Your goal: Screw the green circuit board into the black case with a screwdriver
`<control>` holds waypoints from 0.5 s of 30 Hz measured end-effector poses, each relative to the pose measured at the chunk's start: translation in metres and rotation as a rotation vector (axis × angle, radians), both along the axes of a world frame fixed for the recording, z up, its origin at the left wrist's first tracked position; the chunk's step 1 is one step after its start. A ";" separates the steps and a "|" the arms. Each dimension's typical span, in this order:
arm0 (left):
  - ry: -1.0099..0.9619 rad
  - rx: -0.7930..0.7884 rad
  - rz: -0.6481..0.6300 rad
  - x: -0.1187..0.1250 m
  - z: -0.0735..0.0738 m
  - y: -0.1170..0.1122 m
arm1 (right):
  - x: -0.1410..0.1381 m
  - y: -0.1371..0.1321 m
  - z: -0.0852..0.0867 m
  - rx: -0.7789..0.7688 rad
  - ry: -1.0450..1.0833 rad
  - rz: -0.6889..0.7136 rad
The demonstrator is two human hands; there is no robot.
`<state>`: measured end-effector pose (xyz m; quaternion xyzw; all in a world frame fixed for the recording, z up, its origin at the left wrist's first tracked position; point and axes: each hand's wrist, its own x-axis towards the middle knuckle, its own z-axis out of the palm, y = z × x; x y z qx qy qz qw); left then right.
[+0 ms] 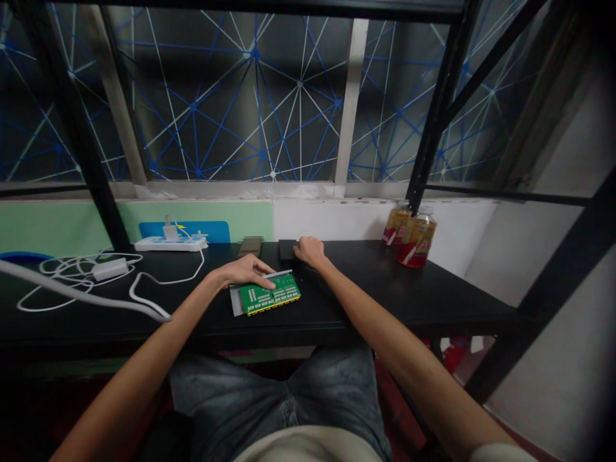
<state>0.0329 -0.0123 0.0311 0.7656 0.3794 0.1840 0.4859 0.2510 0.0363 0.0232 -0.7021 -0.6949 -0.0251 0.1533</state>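
A green circuit board lies on a grey sheet near the front edge of the black table. My left hand rests flat on the board's far left corner, fingers stretched out. My right hand lies further back, fingers curled down over the edge of a flat black object. What the fingers do under the hand is hidden.
A white power strip with a plugged charger and loose white cables fills the table's left side. A small dark device lies behind the board. Two bottles of amber drink stand at the back right. Black frame posts rise on both sides.
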 end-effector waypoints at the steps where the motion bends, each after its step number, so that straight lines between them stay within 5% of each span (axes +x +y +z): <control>1: 0.016 0.036 -0.020 0.000 -0.001 0.002 | 0.000 -0.003 0.002 0.023 -0.012 -0.002; 7: 0.124 0.189 -0.183 0.000 0.006 -0.005 | 0.026 -0.042 0.006 0.166 -0.051 0.019; 10: 0.272 0.427 -0.189 -0.001 0.007 -0.014 | 0.052 -0.079 -0.010 0.253 -0.137 -0.050; 15: 0.511 0.666 -0.124 0.000 0.001 -0.024 | 0.086 -0.123 -0.042 0.164 -0.111 -0.081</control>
